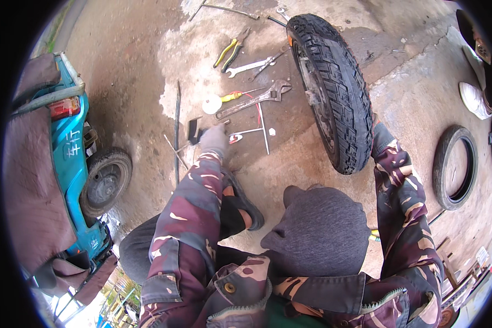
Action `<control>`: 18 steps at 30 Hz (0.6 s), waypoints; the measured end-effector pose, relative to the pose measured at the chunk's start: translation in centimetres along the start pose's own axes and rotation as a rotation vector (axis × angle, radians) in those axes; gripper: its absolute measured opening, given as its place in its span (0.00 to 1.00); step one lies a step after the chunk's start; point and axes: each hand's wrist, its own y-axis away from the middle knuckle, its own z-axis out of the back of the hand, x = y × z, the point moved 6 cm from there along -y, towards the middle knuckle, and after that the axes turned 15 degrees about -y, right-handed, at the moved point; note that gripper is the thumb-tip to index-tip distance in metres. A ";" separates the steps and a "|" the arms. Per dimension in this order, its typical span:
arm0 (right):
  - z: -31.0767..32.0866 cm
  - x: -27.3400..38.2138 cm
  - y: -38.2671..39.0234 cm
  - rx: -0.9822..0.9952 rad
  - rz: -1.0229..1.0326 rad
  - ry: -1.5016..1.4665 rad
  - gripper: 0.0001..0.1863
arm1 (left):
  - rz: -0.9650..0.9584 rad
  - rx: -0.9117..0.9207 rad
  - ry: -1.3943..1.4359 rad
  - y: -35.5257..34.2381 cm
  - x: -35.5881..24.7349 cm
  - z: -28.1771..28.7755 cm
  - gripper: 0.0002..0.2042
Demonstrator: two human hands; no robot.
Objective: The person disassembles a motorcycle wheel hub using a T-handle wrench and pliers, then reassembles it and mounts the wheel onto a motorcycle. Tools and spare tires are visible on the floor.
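My left hand, in a pale grey glove, reaches down to the floor among loose tools. Its fingers look curled, but what they hold is hidden. Right beside them is a small black piece. A motorcycle wheel with a knobby black tyre stands upright, slightly tilted, to the right of the tools. At its right side my right hand holds the tyre, its fingers mostly hidden behind it. Beyond my left hand lie an adjustable wrench, a yellow-handled screwdriver, a white round thing and a T-shaped metal tool.
Farther off lie yellow-and-black pliers, an open-ended spanner and a bar tool. A long dark rod lies left of my hand. A blue vehicle stands at left. A loose tyre is at right.
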 end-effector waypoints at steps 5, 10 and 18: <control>0.6 -1.3 -1.5 -0.110 -0.028 -0.161 0.38 | 0.053 -0.070 -0.005 -1.7 2.8 2.0 0.13; -1.7 0.8 -0.6 0.093 0.131 0.223 0.41 | -0.230 -0.314 0.102 -1.0 -4.8 5.7 0.16; -1.1 -0.3 -0.8 -0.051 -0.003 -0.062 0.35 | -0.267 -0.360 0.049 -4.1 -12.3 9.3 0.17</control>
